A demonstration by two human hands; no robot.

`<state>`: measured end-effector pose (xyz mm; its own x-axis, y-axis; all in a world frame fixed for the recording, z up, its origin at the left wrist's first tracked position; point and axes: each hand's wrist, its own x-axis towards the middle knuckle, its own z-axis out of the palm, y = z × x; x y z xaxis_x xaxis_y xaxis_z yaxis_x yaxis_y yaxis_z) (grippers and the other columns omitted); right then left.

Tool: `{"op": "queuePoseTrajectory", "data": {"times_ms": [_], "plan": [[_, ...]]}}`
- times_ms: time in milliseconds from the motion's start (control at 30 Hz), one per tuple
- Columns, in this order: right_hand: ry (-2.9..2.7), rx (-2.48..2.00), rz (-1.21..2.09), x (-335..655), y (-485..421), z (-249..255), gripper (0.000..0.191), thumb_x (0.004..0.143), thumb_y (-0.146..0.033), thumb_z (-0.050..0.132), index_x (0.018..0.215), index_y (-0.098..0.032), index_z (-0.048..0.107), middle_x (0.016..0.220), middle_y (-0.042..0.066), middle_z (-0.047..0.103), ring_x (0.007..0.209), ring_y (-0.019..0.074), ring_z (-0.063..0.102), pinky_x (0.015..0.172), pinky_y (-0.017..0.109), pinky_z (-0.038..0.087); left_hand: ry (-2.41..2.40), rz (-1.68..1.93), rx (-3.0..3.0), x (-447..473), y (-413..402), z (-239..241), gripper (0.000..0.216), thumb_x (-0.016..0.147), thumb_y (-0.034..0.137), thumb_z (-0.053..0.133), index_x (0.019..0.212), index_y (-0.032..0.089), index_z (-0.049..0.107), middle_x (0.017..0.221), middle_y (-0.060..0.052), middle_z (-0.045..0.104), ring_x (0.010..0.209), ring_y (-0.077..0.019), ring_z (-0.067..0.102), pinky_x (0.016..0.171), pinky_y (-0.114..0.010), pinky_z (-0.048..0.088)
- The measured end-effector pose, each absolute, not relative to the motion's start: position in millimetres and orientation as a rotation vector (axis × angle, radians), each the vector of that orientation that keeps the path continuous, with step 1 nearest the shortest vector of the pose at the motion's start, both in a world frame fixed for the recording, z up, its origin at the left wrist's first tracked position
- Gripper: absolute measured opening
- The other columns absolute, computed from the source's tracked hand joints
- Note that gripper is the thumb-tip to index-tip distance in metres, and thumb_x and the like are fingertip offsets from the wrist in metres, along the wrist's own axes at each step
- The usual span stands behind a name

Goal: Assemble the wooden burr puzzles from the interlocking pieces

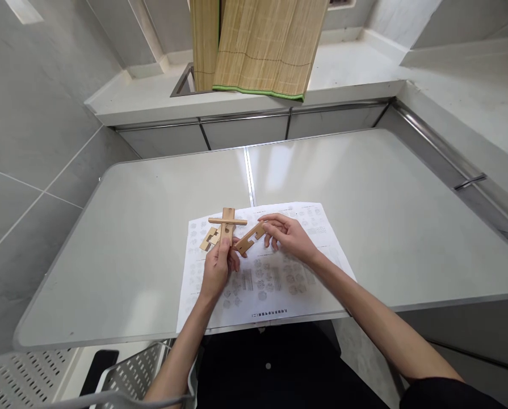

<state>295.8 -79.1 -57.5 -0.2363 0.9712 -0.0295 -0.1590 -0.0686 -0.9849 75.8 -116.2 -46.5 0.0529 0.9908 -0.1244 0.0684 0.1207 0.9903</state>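
My left hand [218,267] grips a cross of two joined wooden puzzle pieces [227,222], holding it upright above a printed instruction sheet [279,284]. A notched wooden puzzle bar [250,238] is pinched in my right hand [288,234], its lower end close to the cross and my left fingers. One loose notched wooden piece [209,238] lies on the sheet just left of the cross, partly hidden behind it.
The sheet lies on a white table [364,187] with a centre seam. Behind it runs a white counter [347,74] with a bamboo mat [266,45] hanging over a sink. A perforated metal chair [32,378] and dark phone [99,369] sit at bottom left.
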Motion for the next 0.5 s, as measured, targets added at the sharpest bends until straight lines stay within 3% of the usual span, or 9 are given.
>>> {"op": "queuePoseTrajectory", "data": {"times_ms": [167,333,400,500], "plan": [[-0.899,-0.936,1.666,301.8,-71.8,-62.9,0.040,0.087,-0.042,0.084,0.117,-0.018,0.074,0.091,0.002,0.070,0.068,0.0103,0.058,0.068,0.027,0.054,1.172,1.095,1.080,70.6,-114.6,-47.7,0.049,0.107,0.055,0.045,0.100,0.014,0.070,0.073,-0.003,0.070,0.049,-0.0101,0.051,0.051,-0.025,0.041],[-0.766,-0.801,1.759,304.1,-69.0,-63.2,0.031,0.088,-0.043,0.082,0.107,-0.021,0.071,0.098,0.002,0.068,0.089,0.0150,0.063,0.086,0.031,0.057,1.051,1.112,0.968,67.7,-114.1,-44.0,0.046,0.105,0.054,0.048,0.096,0.015,0.069,0.066,-0.002,0.066,0.046,-0.0103,0.049,0.047,-0.025,0.039],[-0.730,-0.740,1.798,304.5,-70.0,-60.1,0.031,0.091,-0.048,0.079,0.107,-0.025,0.065,0.097,0.001,0.067,0.090,0.0167,0.065,0.079,0.032,0.059,1.018,1.087,0.962,67.2,-114.0,-43.1,0.045,0.104,0.055,0.050,0.094,0.015,0.069,0.064,-0.001,0.065,0.046,-0.0105,0.049,0.047,-0.025,0.039],[-0.764,-0.755,1.872,306.1,-72.8,-54.3,0.035,0.097,-0.061,0.067,0.111,-0.030,0.056,0.077,-0.005,0.062,0.058,0.0125,0.057,0.050,0.024,0.048,0.997,1.046,0.951,67.1,-113.9,-42.7,0.046,0.101,0.057,0.052,0.091,0.015,0.068,0.062,-0.001,0.064,0.046,-0.0109,0.048,0.046,-0.025,0.039]]}}
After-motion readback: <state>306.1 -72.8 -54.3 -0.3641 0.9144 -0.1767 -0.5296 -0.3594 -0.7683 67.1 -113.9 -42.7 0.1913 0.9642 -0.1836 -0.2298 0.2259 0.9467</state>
